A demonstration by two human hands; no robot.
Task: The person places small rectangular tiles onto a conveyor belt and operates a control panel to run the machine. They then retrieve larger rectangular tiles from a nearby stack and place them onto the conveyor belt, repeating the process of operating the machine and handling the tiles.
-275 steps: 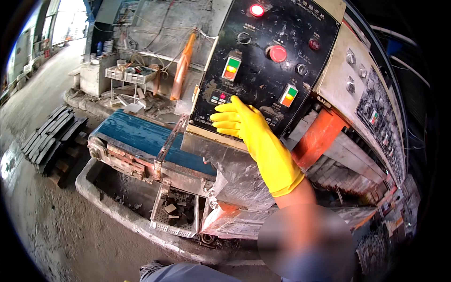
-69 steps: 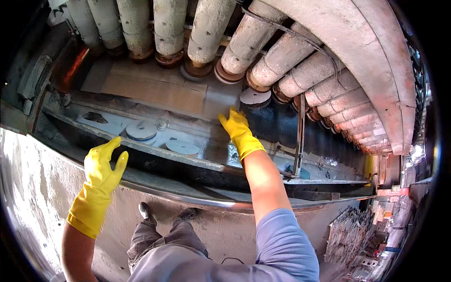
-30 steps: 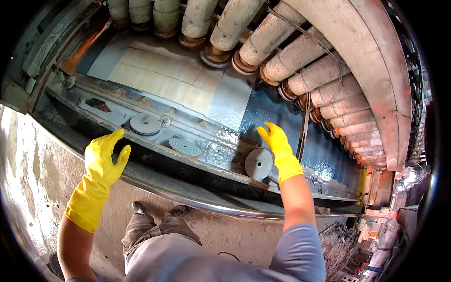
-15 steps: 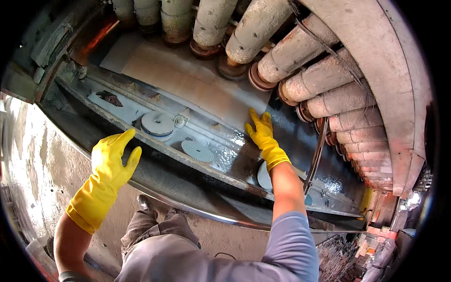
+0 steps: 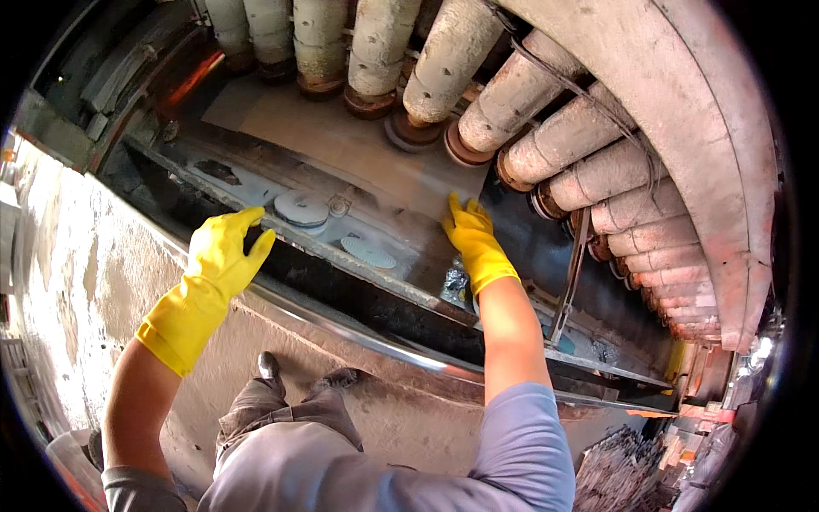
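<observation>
Both my hands wear long yellow rubber gloves. My right hand (image 5: 472,239) reaches over the trough, its fingers spread and their tips resting at the near edge of a wide, flat brownish slab (image 5: 341,145), close to its right corner. The slab lies beneath a row of thick cylindrical machine heads. My left hand (image 5: 226,260) hovers at the near rim (image 5: 333,254) of the machine, thumb and fingers apart, with nothing in it. Just beyond it, in the wet trough, sit a thick round disc (image 5: 300,209) and a flat ridged disc (image 5: 368,252).
The crusted cylindrical heads (image 5: 439,72) line the far side, under a large curved housing (image 5: 665,77). To the right of my right hand stands an upright metal bar (image 5: 570,282). A curved metal edge (image 5: 367,333) runs before my legs. Stacked thin pieces (image 5: 618,465) lie at lower right.
My view has shifted slightly. My left hand appears farther up and to the right, still open by the rim. My right hand stays at the slab's edge, and the trough looks less bright.
</observation>
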